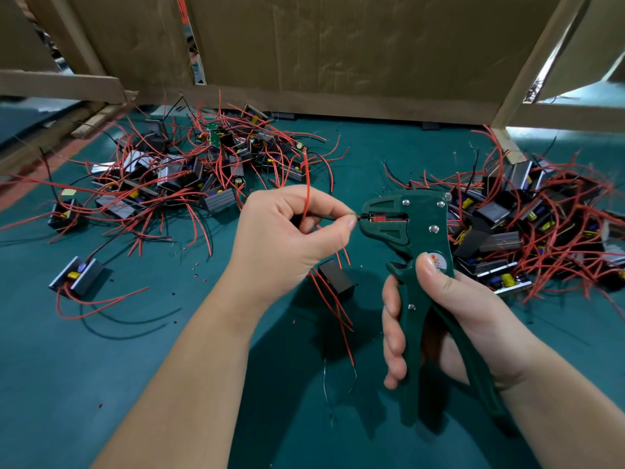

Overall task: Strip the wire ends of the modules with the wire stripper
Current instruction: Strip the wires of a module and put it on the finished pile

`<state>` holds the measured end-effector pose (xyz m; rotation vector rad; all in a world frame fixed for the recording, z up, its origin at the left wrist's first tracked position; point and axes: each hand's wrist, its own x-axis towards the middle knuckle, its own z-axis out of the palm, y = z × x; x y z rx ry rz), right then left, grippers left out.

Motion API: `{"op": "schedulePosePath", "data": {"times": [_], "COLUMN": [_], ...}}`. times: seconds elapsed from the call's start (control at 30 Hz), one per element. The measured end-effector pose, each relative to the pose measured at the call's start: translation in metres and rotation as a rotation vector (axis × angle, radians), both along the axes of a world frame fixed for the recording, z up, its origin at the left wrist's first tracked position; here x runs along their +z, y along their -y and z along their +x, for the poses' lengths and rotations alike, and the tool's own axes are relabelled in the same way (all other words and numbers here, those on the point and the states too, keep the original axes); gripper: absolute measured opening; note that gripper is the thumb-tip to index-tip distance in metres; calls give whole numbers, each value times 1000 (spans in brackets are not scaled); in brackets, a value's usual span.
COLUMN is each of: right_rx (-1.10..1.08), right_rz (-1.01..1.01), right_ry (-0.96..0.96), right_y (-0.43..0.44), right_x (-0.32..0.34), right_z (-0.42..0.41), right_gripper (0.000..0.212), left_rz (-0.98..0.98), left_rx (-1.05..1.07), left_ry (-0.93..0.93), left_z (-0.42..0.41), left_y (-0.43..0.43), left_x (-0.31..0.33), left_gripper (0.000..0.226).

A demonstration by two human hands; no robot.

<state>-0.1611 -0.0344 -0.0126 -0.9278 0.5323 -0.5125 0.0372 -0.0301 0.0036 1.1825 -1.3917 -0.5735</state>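
The left hand (291,231) pinches a thin dark wire (359,216) between thumb and forefinger. The wire's end reaches just past the fingertips (348,224) into the mouth of the wire stripper (419,238), whose handles the right hand (449,319) grips with curled fingers. Its module (336,279) seems to be the one just below the left fingers. One end is being stripped, I judge, and the next move calls for a firm squeeze while the pinch holds steady.

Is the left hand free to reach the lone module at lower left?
Likely not: the left hand pinches a wire in the wire stripper, though the way to the module looks open.
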Motion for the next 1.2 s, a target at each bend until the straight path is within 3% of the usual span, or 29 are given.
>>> {"op": "schedulePosePath", "data": {"times": [0.1,0.17,0.23,0.3,0.4,0.53,0.67,0.87,1.1,1.2], "right_rx": [-77,-144,-242,-305,-261,-287,-93,125,-6,54], "right_rz": [11,10,-27,-50,-10,70,80,97,113,116], "right_ry": [-28,-51,-75,-70,90,222,214,133,46,103], "right_y": [-3,-6,-8,-7,-3,6,8,1,0,-3], "right_x": [1,2,2,1,3,8,9,2,-4,-2], "right_z": [4,7,9,9,9,1,-6,1,9,9], "right_gripper": [57,59,59,56,50,39,41,43,50,44], "left_rz": [28,146,185,161,137,225,137,11,-76,-80], "left_rx": [-37,-131,-248,-286,-243,-174,-125,-22,44,41], "left_ry": [-50,-310,-420,-328,-203,-70,72,83,21,19], "left_z": [-4,-5,-4,-7,-9,-2,-2,-1,-1,-2], "left_y": [2,5,5,3,1,3,7,8,7,8], "left_x": [3,6,6,4,3,3,-1,-2,-2,-3], "left_gripper": [11,27,41,41,37,45,32,19,15,14]}}
